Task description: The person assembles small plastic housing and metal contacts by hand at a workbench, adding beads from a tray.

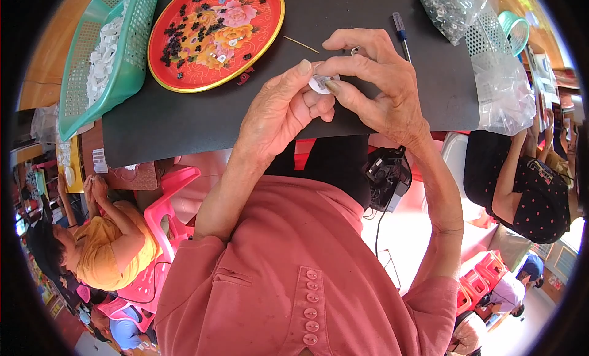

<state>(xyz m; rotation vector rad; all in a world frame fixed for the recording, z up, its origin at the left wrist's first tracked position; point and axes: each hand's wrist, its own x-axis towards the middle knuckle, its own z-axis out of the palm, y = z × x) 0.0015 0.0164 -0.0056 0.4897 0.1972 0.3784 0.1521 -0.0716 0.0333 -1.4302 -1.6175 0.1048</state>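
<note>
Over the near part of the dark table, both hands meet at a small white plastic part [318, 84]. My left hand [273, 111] is closed, pinching the part near its thumb tip. My right hand [383, 80] is closed too, its thumb and a finger pressed against the part from the right, partly covering it. A tiny shiny metal piece [354, 50] shows by the right hand's upper fingers; its kind is too small to tell. Beyond the left hand lies a red round tray [169, 15] with a gold rim and flower pattern, holding many small black pieces.
A green basket [132, 55] of white plastic parts stands at the left. A thin stick [300, 44] and a screwdriver [400, 31] lie beyond my hands. Bags of metal pieces [451, 15] and clear plastic [503, 95] sit at right. Other people sit on both sides.
</note>
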